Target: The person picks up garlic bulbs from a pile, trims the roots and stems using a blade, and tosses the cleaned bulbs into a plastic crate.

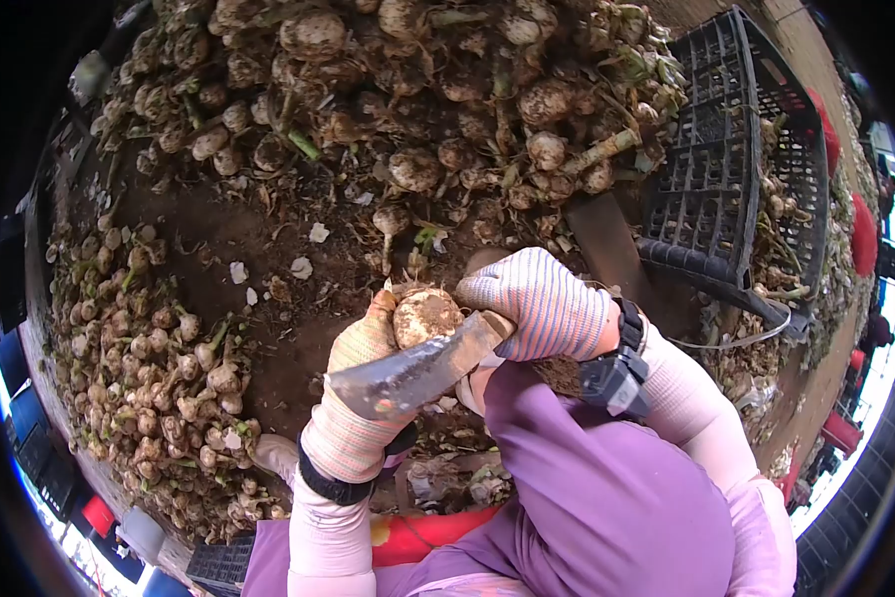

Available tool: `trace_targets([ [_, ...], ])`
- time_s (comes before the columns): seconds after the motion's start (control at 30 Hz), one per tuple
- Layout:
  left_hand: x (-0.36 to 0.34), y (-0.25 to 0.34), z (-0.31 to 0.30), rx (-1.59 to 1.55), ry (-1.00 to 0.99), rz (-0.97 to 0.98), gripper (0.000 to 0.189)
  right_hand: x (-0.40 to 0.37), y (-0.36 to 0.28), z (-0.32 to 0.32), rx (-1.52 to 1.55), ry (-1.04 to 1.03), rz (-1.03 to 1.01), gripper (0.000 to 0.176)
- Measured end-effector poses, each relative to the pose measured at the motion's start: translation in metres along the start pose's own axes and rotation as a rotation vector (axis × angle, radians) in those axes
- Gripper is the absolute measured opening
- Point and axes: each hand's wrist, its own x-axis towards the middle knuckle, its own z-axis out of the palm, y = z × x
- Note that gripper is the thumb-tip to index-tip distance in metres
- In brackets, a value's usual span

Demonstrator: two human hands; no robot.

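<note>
My left hand [366,343], in a striped knit glove, is closed around a garlic bulb [427,316] with a dirt-covered, pale brown skin. The thumb lies along the bulb's left side. In a similar glove, my right hand [545,301] grips the handle of a broad knife [397,381]. Its dark, stained blade points left and passes just in front of the bulb, overlapping my left wrist in this view. My right fingertips are right at the bulb's right edge.
A big heap of garlic with stems [407,109] covers the ground ahead. Trimmed bulbs [159,378] form a pile at left. A black plastic crate [701,169] stands tilted at right, near a flat board [611,249]. Pale scraps [301,268] dot the soil.
</note>
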Motion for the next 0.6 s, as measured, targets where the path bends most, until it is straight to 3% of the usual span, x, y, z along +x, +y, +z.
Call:
trace_targets([
  [0.03, 0.004, -0.005, -0.007, -0.002, -0.008, -0.009, 0.036, -0.002, 0.005, 0.001, 0.008, 0.001, -0.013, 0.028],
  [0.1, 0.009, -0.017, -0.017, 0.931, -0.016, 0.238, 0.041, -0.006, 0.018, 0.01, 0.018, 0.036, -0.016, 0.028],
  [0.23, 0.019, -0.028, -0.017, 0.773, -0.071, 0.126, 0.05, -0.012, 0.042, 0.022, 0.012, 0.106, -0.1, 0.025],
  [0.27, 0.015, -0.023, -0.017, 1.002, -0.104, 0.195, 0.053, -0.013, 0.049, 0.026, 0.003, 0.101, -0.079, 0.026],
  [0.47, 0.009, -0.012, -0.003, 0.997, -0.107, 0.212, 0.059, -0.019, 0.063, 0.033, -0.03, 0.105, -0.039, 0.023],
  [0.5, 0.009, -0.009, -0.004, 0.992, -0.09, 0.163, 0.059, -0.022, 0.067, 0.034, 0.131, 0.168, 0.124, 0.021],
  [0.53, -0.004, -0.012, -0.011, 0.745, -0.167, 0.076, 0.056, -0.026, 0.068, 0.036, 0.302, 0.231, 0.293, 0.018],
  [0.57, -0.017, -0.006, -0.003, 0.378, -0.24, -0.092, 0.052, -0.033, 0.069, 0.033, 0.311, 0.231, 0.296, 0.018],
  [0.6, -0.019, -0.008, -0.003, 0.475, -0.198, -0.002, 0.046, -0.038, 0.07, 0.025, 0.224, 0.251, 0.293, 0.016],
])
